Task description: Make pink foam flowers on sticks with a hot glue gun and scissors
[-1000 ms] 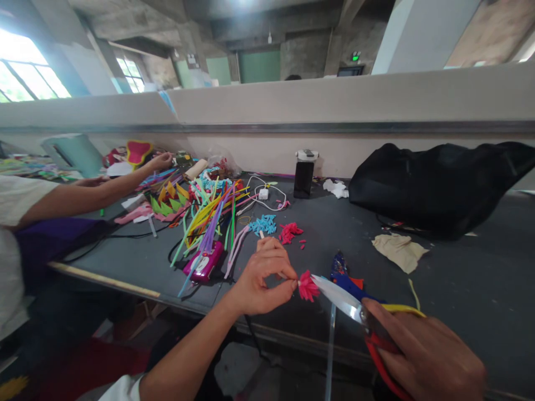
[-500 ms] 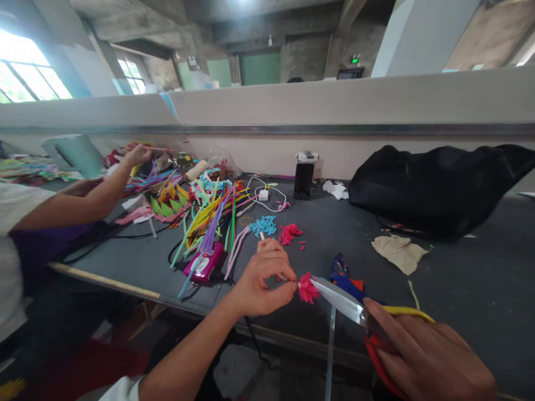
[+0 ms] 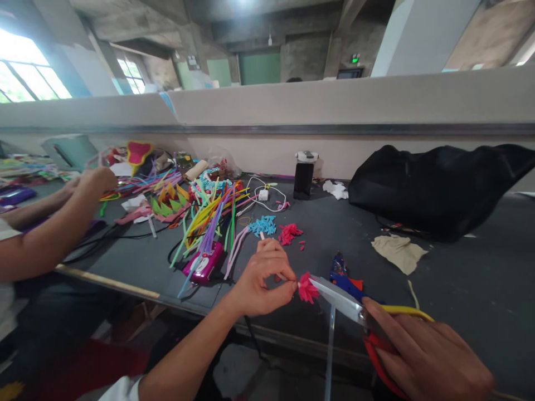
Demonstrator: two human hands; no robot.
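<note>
From where I stand, the step looks like trimming: the pink flower (image 3: 308, 288) hangs over the counter (image 3: 493, 273), its stem (image 3: 298, 284) pinched in the left hand's (image 3: 267, 275) narrow grip, while the right hand's (image 3: 430, 345) grip wraps the scissors (image 3: 340, 299), pointing to 10 o'clock. Its long axis runs roughly 9 to 3, petals facing 3; the next move seems to want a steady stem
</note>
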